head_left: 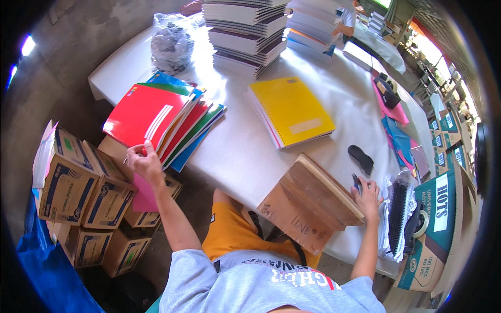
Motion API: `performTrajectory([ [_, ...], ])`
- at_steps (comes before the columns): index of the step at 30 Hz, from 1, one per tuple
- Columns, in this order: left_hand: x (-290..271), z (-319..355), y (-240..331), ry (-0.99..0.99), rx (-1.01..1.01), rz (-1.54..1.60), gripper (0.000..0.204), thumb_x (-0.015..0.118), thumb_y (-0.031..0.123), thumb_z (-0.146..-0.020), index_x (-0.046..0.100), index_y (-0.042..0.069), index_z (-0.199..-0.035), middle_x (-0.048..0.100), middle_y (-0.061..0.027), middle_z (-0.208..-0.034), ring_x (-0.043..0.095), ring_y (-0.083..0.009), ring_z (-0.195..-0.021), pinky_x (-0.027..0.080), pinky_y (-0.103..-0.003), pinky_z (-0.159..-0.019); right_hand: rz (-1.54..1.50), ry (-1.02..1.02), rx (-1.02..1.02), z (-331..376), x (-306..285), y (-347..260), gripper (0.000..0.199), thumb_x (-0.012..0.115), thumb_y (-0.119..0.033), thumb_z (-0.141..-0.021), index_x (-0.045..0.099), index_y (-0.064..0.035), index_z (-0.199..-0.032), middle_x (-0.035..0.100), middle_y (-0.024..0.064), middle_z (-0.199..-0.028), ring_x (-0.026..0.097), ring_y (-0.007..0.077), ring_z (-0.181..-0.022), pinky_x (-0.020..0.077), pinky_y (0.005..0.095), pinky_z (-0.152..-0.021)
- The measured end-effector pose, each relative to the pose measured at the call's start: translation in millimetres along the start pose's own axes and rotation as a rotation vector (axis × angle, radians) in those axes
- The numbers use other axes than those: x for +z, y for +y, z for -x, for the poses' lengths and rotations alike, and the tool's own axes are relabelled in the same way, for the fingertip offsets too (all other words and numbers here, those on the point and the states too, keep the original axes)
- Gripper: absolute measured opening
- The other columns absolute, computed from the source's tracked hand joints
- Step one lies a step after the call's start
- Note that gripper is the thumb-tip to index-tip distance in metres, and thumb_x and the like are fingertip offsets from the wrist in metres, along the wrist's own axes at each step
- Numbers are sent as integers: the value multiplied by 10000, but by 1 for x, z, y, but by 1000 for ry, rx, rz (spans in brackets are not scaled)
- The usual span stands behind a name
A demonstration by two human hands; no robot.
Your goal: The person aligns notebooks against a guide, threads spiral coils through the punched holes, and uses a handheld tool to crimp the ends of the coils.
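My left hand [146,163] pinches the lower edge of a red notebook [138,115], the top one of a fanned stack with green, blue and red covers at the table's left edge. On the right, my right hand [368,197] is closed around a small dark tool with blue parts [357,182]; its kind is mostly hidden by the fingers. Beside that hand is a wooden stand [297,208] with a raised ledge, jutting over the table's near edge. A black oblong object [360,159] lies just beyond the hand. Farther off, a yellow spiral notebook [295,109] rests on other sheets or books.
Tall piles of spiral-bound books [242,39] stand at the back of the white-covered table [235,156], near a clear plastic bag [172,47]. Black binding coils [399,208] in plastic and a tape dispenser [387,93] are at right. Cardboard boxes [73,182] flank the left.
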State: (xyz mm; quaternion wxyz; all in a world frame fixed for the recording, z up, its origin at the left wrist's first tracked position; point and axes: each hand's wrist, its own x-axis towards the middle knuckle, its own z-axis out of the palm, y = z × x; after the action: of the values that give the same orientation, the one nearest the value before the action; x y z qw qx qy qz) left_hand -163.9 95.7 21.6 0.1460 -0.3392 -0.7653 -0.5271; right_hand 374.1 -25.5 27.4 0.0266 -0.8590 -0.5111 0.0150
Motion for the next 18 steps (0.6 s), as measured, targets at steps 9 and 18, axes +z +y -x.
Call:
performTrajectory([
  [9,13,27,78,141,352,-57,605,649,453,-778,450,177,-1279,368,-170,-1322,232,-367,-1289,200,-653,-956,-357,66,-428,-174,-38,-95,465,587,-341,-822,536,-50,-1182,630,167,-962,602,299,-904,452,378,-800],
  [18,51,30,112,-212,468,53,751,653,508,-748,446,13,-1273,465,-245,-1252,390,-398,-1220,320,-479,-985,-756,-420,-151,-268,53,-145,489,710,-394,-739,642,9,-1007,660,134,-938,614,205,-838,463,334,-720],
])
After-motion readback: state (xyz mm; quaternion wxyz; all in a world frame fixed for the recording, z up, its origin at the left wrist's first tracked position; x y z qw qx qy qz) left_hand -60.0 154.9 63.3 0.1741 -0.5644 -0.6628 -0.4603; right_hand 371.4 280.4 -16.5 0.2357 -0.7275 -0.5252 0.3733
